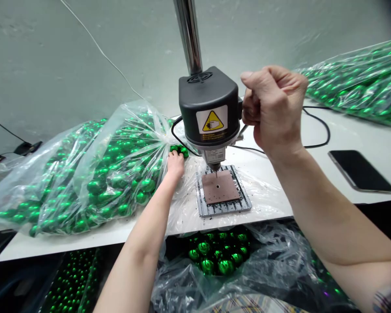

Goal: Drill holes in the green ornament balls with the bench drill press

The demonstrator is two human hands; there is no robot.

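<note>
My left hand (176, 164) is at the gathered mouth of a clear plastic bag, its fingers curled over a few shiny green balls (181, 150). My right hand (275, 108) makes a fist beside the black head of a small drill press (210, 108), wrapped round its feed handle, whose grip is hidden in the palm. Below the head, a thin drill bit (217, 174) points down at a brown square board (220, 188) with a dark hole. The board lies on a grey slotted base plate (226, 211) strewn with dark shavings.
A large clear bag of green balls (117, 169) covers the table's left side; another bag (361, 82) lies at the back right. A phone (361, 170) and black cable (327, 130) are at right. Below the table edge, an opened plastic bag holds green balls (226, 266).
</note>
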